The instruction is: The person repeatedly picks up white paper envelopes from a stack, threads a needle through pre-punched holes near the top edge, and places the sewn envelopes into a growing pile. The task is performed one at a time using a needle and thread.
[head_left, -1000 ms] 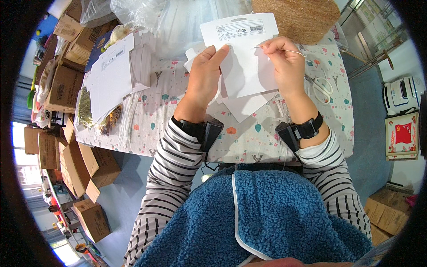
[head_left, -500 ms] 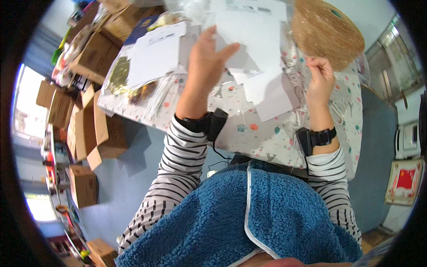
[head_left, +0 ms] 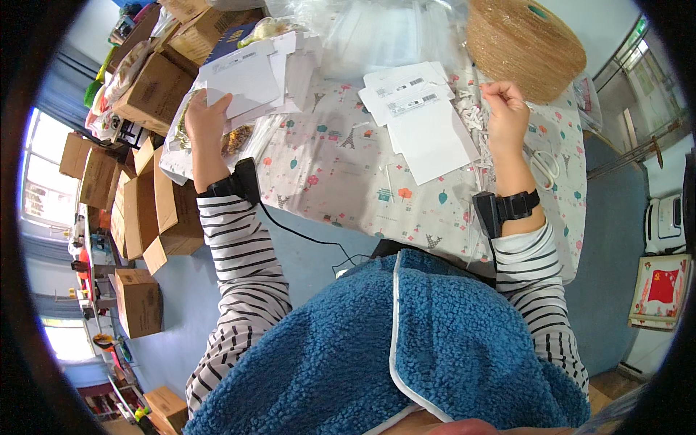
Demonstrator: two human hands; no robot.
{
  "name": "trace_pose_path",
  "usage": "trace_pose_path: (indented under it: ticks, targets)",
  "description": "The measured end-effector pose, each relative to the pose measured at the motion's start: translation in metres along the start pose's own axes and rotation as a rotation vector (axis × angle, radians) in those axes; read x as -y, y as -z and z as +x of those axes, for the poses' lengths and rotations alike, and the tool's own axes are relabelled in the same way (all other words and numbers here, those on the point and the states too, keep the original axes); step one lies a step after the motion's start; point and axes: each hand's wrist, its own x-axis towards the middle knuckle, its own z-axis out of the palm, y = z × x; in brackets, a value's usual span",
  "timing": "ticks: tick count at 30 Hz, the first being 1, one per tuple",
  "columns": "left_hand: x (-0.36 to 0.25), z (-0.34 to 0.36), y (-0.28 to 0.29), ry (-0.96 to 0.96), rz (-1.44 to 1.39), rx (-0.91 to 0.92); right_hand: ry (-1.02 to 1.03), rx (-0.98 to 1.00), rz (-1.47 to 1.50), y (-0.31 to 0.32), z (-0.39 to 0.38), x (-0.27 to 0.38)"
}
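My left hand (head_left: 206, 123) is at the left of the table, thumb and fingers closed at the lower left edge of a white printed card (head_left: 243, 76). That card overlies a loose pile of similar white cards (head_left: 297, 80). On the right, my right hand (head_left: 505, 109) is raised with thumb and forefinger pinched together; whatever is between them is too small to make out. Left of it lies a fanned stack of white cards (head_left: 431, 141) with printed labels. Small white strips (head_left: 475, 119) lie between this stack and my right hand.
A large brown twine spool (head_left: 525, 51) stands at the back right. Clear plastic bags (head_left: 384, 36) lie at the back. White-handled scissors (head_left: 544, 167) rest near my right wrist. The patterned tablecloth (head_left: 326, 170) covers the table. Open cardboard boxes (head_left: 167, 210) stand on the left floor.
My left hand has moved from the middle to the pile at the left. The large white sheet shape at the middle has gone, showing plastic bags behind. My right hand has shifted slightly.
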Motion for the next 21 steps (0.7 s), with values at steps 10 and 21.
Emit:
trace_pose_path:
  ticks: [10,21]
  targets:
    - [-0.056,-0.099,-0.081,-0.174,0.11,0.353,-0.293,0.357,-0.166,0.002,-0.001,-0.002]
    - [-0.07,-0.158,-0.164,0.126,-0.188,0.619,-0.376,0.396,-0.067,-0.007,-0.005,-0.002]
